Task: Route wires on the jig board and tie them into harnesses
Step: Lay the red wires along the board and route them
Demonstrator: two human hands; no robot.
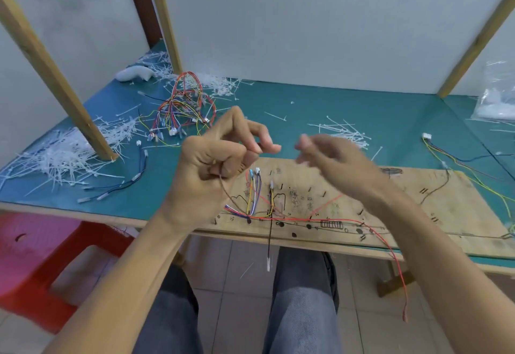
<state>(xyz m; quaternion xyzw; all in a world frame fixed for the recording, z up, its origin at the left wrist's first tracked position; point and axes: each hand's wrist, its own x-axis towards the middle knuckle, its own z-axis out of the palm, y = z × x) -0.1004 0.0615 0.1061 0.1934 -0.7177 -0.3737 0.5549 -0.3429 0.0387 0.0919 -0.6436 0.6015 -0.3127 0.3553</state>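
Thin brown wire (223, 188): was gripped in the clenched left hand (211, 164), trailing down onto the worn wooden jig board (459, 200) at the near table edge. Right hand (331, 155): blurred, grasp indiscernible. Tangled coloured wire bundle (184, 103) lay far left, among heaped white cable ties (64, 153).

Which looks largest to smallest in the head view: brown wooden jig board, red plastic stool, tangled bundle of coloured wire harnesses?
1. Brown wooden jig board.
2. Red plastic stool (cropped by frame, so unsure).
3. Tangled bundle of coloured wire harnesses.

Board (468, 208) on table (334, 108) near edge; wire bundle (184, 105) far left, tie pile (64, 153) left, stool (41, 256) near left.
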